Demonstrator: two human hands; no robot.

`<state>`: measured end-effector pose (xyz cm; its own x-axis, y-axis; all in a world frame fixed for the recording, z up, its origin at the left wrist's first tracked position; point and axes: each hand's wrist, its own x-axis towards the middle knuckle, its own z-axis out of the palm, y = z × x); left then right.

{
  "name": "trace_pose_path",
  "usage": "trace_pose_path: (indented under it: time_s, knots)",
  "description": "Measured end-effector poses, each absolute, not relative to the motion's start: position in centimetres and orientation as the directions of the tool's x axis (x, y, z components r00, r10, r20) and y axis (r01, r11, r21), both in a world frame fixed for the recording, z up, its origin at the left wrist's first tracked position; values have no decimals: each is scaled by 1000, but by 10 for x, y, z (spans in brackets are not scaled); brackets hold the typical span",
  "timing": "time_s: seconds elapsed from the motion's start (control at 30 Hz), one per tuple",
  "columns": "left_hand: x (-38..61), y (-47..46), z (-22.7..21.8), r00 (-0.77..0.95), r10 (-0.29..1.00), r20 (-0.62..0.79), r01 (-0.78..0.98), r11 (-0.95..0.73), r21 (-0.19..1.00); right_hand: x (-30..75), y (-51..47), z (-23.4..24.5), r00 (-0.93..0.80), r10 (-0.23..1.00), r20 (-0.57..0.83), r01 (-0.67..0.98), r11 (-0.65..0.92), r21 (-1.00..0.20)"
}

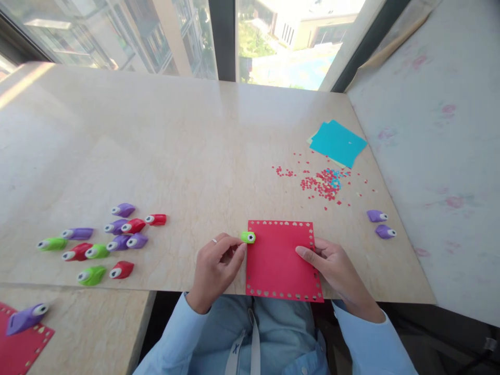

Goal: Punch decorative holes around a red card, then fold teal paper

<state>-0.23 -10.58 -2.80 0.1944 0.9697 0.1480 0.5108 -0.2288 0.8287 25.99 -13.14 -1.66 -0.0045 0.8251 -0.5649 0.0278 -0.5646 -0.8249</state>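
Observation:
In the head view a square sheet of red paper (279, 260) lies in front of me, its lower part reaching past the table edge. Small punched shapes line its top, bottom and right edges. My right hand (338, 268) grips the right edge, thumb on top and fingers underneath. A small green paper punch (248, 237) with a flower-like mark on its white button sits on the left edge near the upper corner. My left hand (216, 265) is closed, its fingertips at the punch's left end.
Several purple, red and green punches (97, 251) stand at the left; two purple punches (385, 232) lie at the right. Red and blue confetti (322, 183) is scattered below blue paper sheets (339, 143). Another punched red sheet (19, 349) bears a purple punch (25, 319). Windows (289, 41) border the back.

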Motion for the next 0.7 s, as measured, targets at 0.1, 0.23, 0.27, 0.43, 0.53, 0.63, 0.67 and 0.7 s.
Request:
trace_pose_path:
  time_s: [0.1,0.23,0.27,0.43,0.53,0.63,0.67,0.7]
  knots:
    - [-2,-105,-27,191,973,129,502,-210,839,261,-131,-18,12,816,-577,54,-577,-815]
    - [-2,-104,-26,190,976,108,509,-192,839,259,-129,-18,29,803,-596,65,-596,-800]
    - [-2,-104,-26,187,977,104,510,-187,840,259,-128,-18,33,797,-603,62,-604,-795]
    - [-2,-105,-27,196,976,90,509,-180,842,257,-128,-16,28,780,-625,45,-626,-779]
    - [-3,-105,-26,176,982,66,485,-145,862,257,-128,-16,27,778,-627,40,-628,-777]
    - [-5,-103,-22,118,993,-7,418,-44,908,258,-128,-18,26,786,-617,51,-618,-785]
    - [-7,-100,-20,114,992,-50,391,2,920,258,-128,-18,26,793,-609,62,-609,-790]
    - [-9,-97,-17,123,987,-103,371,50,927,258,-128,-19,25,800,-600,73,-600,-797]
